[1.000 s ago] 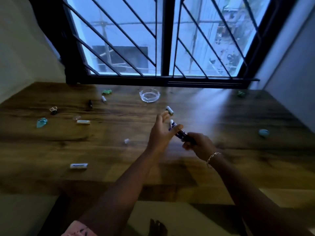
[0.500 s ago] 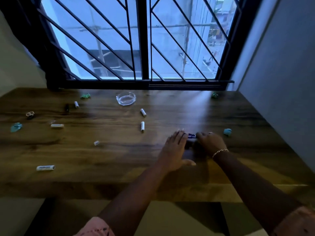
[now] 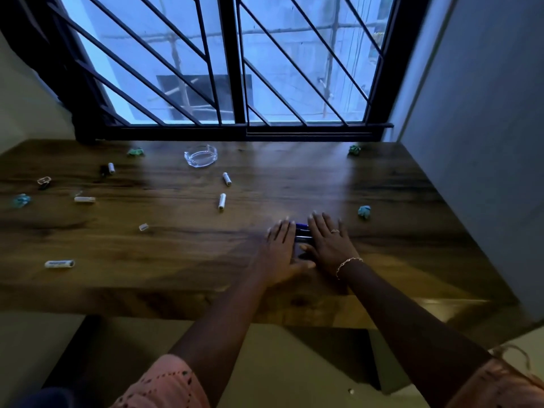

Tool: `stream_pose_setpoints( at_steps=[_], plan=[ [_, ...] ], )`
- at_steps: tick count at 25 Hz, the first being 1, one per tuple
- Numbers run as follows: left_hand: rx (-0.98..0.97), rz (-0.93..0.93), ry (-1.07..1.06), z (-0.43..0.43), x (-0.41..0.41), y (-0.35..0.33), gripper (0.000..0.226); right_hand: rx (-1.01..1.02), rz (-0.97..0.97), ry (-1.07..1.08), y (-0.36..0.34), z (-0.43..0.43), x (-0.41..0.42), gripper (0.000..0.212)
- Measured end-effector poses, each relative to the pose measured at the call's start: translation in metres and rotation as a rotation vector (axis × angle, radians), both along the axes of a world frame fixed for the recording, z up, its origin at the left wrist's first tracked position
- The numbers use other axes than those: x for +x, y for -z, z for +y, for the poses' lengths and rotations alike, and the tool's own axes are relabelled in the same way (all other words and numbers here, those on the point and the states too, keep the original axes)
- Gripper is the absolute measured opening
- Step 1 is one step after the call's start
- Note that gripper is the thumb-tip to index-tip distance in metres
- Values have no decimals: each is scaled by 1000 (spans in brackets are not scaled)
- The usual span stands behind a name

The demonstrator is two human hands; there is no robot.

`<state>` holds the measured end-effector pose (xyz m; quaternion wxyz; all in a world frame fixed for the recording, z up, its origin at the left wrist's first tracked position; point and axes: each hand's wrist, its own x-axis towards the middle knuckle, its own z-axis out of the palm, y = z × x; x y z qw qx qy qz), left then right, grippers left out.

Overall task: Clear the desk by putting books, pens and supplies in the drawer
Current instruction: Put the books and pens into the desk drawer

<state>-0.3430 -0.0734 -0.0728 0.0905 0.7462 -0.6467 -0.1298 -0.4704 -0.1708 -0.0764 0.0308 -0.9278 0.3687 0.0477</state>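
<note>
Both my hands lie flat on the wooden desk (image 3: 176, 251), side by side right of centre. My left hand (image 3: 281, 251) and my right hand (image 3: 328, 242) have straight fingers and flank a small bundle of dark blue pens (image 3: 302, 232) lying on the wood between them. Only a short strip of the pens shows in the gap. Small white cylinders lie scattered: two near the middle (image 3: 222, 201) (image 3: 226, 178), one at the front left (image 3: 59, 263), others at the far left (image 3: 84, 199) (image 3: 111, 168). No drawer is in view.
A clear glass ashtray (image 3: 201, 154) sits near the barred window (image 3: 229, 69). Crumpled teal paper balls lie at the right (image 3: 364, 212), back right (image 3: 354, 149), back left (image 3: 136, 151) and far left (image 3: 21, 200). A binder clip (image 3: 44, 181) is at the left. A grey wall bounds the desk's right side.
The pens, held up in my right hand a second ago, came down onto the desk. Both hands have since flattened out beside them, and the view shifted right.
</note>
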Motion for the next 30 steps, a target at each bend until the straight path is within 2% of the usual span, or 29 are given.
stream_pose_setpoints(
  at_steps=[3, 6, 9, 11, 13, 15, 17, 19, 20, 22, 23, 25, 30],
  plan=[
    [-80, 46, -44, 6, -4, -1, 95, -50, -40, 0, 0, 13, -7, 76],
    [-165, 57, -93, 18, -15, -2, 92, -36, -121, 1, 2, 29, -16, 66],
    [-424, 199, -211, 31, -30, 1, 78, -57, -341, -78, 3, 47, -19, 73],
    [-622, 283, -332, 46, -43, 10, 62, -206, -526, -155, 12, 65, -20, 60],
    [-798, 370, -474, 64, -60, 14, 41, -203, -698, -158, 21, 89, -26, 48],
    [-896, 475, -563, 78, -76, 14, 27, -45, -881, -120, 28, 109, -33, 40],
    [-861, 608, -606, 88, -87, 19, 23, 205, -1126, 13, 34, 129, -38, 31],
    [-670, 835, -701, 91, -91, 38, 19, 615, -1347, 306, 45, 146, -38, 16],
    [-524, 1007, -793, 93, -90, 51, 18, 852, -1400, 507, 52, 152, -36, 14],
    [-226, 1342, -1035, 101, -82, 74, 21, 1324, -1419, 917, 74, 158, -35, 15],
    [-124, 1457, -1128, 108, -76, 81, 27, 1477, -1404, 1063, 84, 158, -35, 15],
    [-77, 1650, -1227, 121, -60, 98, 45, 1604, -1396, 1199, 103, 155, -35, 18],
    [-194, 1918, -1442, 122, -33, 126, 69, 1626, -1441, 1329, 132, 142, -21, 27]
  ],
)
